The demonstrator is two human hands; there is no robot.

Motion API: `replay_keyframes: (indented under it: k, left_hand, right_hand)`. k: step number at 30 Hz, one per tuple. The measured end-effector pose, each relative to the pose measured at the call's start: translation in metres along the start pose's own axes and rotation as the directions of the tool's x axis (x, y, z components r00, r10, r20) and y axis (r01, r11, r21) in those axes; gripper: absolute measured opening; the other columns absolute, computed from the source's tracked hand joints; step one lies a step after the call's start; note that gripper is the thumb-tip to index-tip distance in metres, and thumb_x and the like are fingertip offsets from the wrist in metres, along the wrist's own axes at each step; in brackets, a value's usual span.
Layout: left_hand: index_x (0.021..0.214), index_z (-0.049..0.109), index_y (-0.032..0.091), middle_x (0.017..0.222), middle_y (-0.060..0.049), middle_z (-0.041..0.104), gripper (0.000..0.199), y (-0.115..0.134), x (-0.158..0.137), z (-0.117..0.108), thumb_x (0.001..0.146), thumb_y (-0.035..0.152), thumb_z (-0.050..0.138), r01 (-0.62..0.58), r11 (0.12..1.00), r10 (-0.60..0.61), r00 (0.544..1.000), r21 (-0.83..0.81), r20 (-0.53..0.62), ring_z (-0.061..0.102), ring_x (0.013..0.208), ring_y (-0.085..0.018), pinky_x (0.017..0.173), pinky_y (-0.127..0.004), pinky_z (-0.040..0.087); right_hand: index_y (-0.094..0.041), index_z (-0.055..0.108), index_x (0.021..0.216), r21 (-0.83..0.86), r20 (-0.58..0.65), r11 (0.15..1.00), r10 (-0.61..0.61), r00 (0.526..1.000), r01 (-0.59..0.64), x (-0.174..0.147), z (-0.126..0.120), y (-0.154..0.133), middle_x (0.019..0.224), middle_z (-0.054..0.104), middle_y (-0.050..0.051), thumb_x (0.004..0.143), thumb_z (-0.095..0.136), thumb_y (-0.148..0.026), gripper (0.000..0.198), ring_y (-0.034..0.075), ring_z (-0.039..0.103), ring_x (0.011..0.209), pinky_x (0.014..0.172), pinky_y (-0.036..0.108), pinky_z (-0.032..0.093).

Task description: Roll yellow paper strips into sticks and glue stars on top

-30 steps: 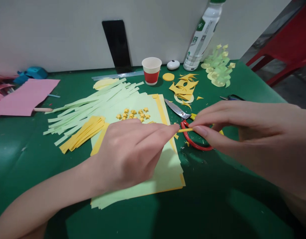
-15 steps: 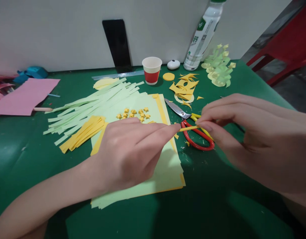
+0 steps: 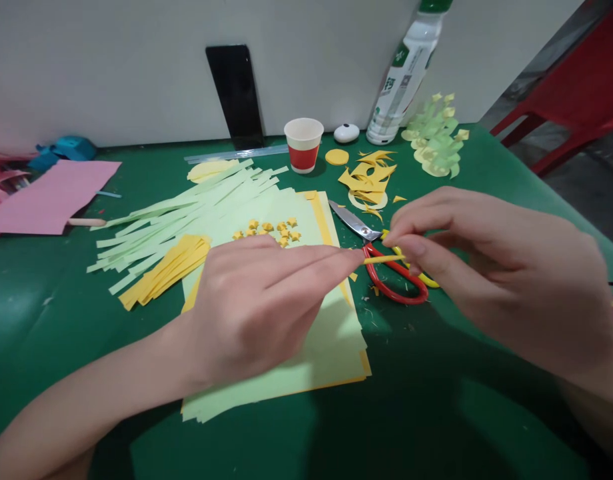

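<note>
A thin yellow paper strip [image 3: 384, 259] stretches between my two hands above the scissors. My left hand [image 3: 274, 303] pinches its left end between thumb and forefinger, the other fingers curled under. At the right end, my right hand [image 3: 486, 260] holds the tip by the thumb, its forefinger lifted a little away. Beneath them lie scissors [image 3: 369, 233] with red and yellow handles, blades pointing up-left. Several small yellow paper stars [image 3: 284, 233] rest on a stack of pale green paper [image 3: 306, 363], partly hidden by my left hand.
Yellow strips [image 3: 166, 270] and pale green strips [image 3: 186, 207] lie left. Behind stand a paper cup [image 3: 303, 157], a dark phone [image 3: 236, 93], a white bottle [image 3: 406, 77] and paper flowers [image 3: 436, 137]. Yellow scraps [image 3: 369, 177] lie beyond the scissors; pink paper [image 3: 51, 193] sits far left.
My right hand's fingers have loosened and shifted slightly, with the thumb and forefinger farther apart. More of the strip's right end shows. My left hand keeps nearly the same place.
</note>
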State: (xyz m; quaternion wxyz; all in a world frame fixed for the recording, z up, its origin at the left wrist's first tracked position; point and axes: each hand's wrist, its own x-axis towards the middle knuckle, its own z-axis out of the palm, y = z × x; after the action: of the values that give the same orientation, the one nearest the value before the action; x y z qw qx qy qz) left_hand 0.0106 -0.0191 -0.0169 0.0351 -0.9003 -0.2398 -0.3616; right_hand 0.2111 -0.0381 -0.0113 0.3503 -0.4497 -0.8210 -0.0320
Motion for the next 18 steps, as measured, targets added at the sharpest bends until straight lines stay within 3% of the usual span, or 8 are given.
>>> replay_keyframes:
  k: [7, 18]
  left_hand:
    - [0.091, 0.066, 0.011, 0.083, 0.001, 0.074, 0.017, 0.0004, 0.0004, -0.0002, 0.08, 0.005, 0.056, 0.002, 1.0, -0.002, 1.0, -0.003, 0.014, 0.066, 0.064, -0.007, 0.046, -0.022, 0.038]
    - [0.092, 0.066, 0.012, 0.077, -0.001, 0.074, 0.016, 0.0009, -0.0012, 0.0001, 0.08, 0.008, 0.056, 0.017, 1.0, -0.018, 1.0, 0.013, 0.021, 0.064, 0.058, -0.008, 0.047, -0.021, 0.04]
  right_hand:
    - [-0.015, 0.055, 0.076, -0.127, -0.053, 0.986, -0.113, 0.992, 0.106, -0.0007, -0.0004, -0.0041, 0.078, 0.061, 0.0, 0.083, 0.052, -0.011, 0.008, 0.003, 0.057, 0.077, 0.07, 0.013, 0.044]
    - [-0.018, 0.055, 0.078, -0.298, -0.004, 0.933, -0.213, 0.977, 0.202, -0.0036, -0.0031, -0.0025, 0.081, 0.065, -0.002, 0.081, 0.055, -0.015, 0.004, 0.007, 0.061, 0.077, 0.059, 0.018, 0.044]
